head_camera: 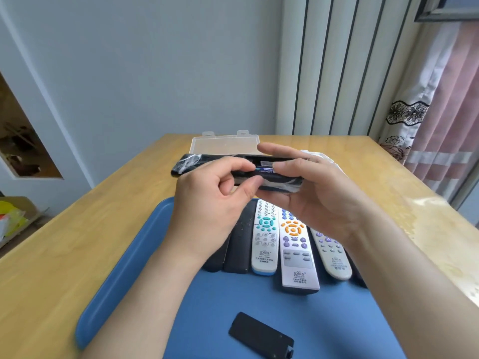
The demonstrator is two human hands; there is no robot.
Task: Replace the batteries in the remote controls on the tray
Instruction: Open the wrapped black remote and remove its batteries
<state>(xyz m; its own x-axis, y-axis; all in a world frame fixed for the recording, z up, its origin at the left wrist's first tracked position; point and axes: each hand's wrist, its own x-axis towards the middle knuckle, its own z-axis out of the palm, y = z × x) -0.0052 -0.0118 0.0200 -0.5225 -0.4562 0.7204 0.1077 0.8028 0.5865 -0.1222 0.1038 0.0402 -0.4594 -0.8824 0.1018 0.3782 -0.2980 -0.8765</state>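
Observation:
I hold a long black remote [197,161] sideways above the blue tray [124,275], its back facing me and its battery bay uncovered. My right hand [311,193] grips the remote's right end, fingers over the top and thumb by the bay. My left hand [207,211] pinches a blue battery [265,170] that lies in the bay. The black battery cover [260,335] lies loose on the tray's near part. Several remotes rest side by side on the tray: black ones [239,244], a white one with teal buttons [265,237], one with orange buttons [295,250], a beige one [333,255].
A clear plastic box [224,142] with its lid up stands on the wooden table [77,242] behind the held remote. Wall and radiator close off the far side; a curtain hangs at the right. The table's left edge drops to a floor with clutter.

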